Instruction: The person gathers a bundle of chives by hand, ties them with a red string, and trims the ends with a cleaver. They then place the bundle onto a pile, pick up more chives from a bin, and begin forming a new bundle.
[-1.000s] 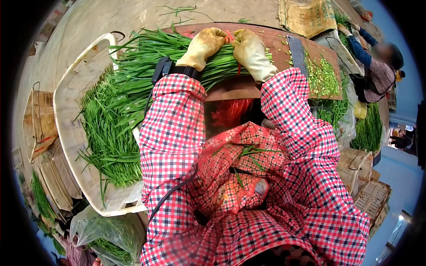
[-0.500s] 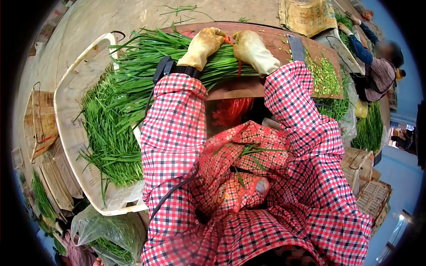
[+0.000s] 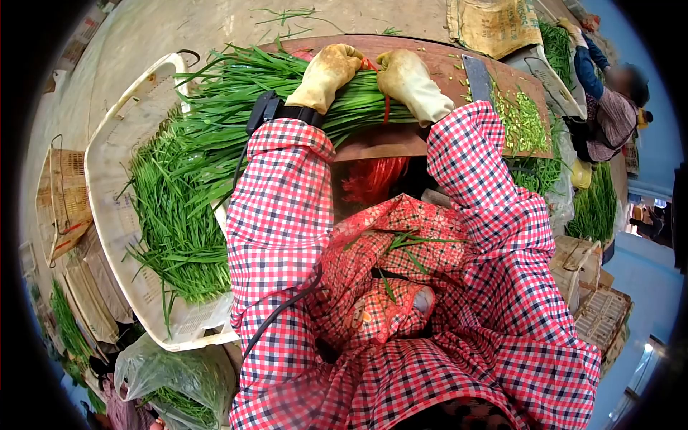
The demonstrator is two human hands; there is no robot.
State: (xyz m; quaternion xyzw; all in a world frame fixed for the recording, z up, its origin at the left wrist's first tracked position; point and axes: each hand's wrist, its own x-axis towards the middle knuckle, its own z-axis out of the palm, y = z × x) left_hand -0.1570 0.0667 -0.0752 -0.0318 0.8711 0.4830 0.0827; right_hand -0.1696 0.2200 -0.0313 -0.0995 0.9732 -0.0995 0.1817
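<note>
A thick bundle of long green stalks (image 3: 287, 75) lies across the reddish-brown board (image 3: 373, 147), its leafy ends spreading left over a white crate. A red tie (image 3: 387, 109) loops round the bundle. My left hand (image 3: 326, 75), in a stained cream glove, is closed at the tie on top of the bundle. Just to its right, my right hand (image 3: 412, 82), gloved too, has its fingers curled on the other side of the red tie. The fingertips are partly hidden. A wide-bladed knife (image 3: 478, 80) rests on the board right of my right hand, beside chopped pale stalk ends (image 3: 522, 118).
The white crate (image 3: 115, 258) at left holds more green stalks (image 3: 175, 215). A clear plastic bag (image 3: 172, 369) with greens stands below it. Beyond the board are a yellow sack (image 3: 494, 25) and another crate. A co-worker (image 3: 616, 107) is at the upper right.
The co-worker's arms and hands have shifted at the upper right. My hands remain at the red tie with hardly any visible movement.
</note>
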